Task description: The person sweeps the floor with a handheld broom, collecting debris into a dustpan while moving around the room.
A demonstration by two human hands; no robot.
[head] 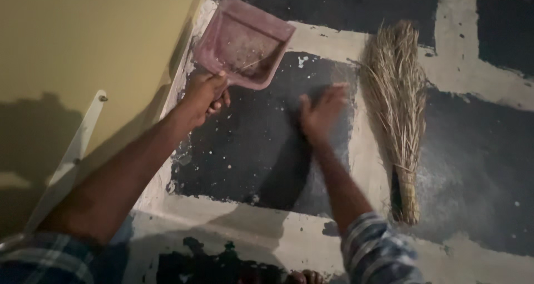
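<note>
- The left hand (204, 95) is clenched around the handle of a pink plastic dustpan (245, 42), tilted against the floor beside a yellow wall (83, 39).
- The right hand (321, 112) lies released, fingers spread, blurred, on rough dark floor (245, 150).
- A straw hand broom (397, 111) lies just right, untouched, bound at its handle.

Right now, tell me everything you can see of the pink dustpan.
The pink dustpan is a flat, scoop-shaped pan of what looks like dusty, worn plastic, with low side walls and a wide open mouth. It is tilted, mouth toward the dark floor patch, close to the yellow wall. A few pale specks and a thin straw-like strand lie inside it. The left hand grips it at the near end, where the handle is hidden. Nothing else touches it.
</note>
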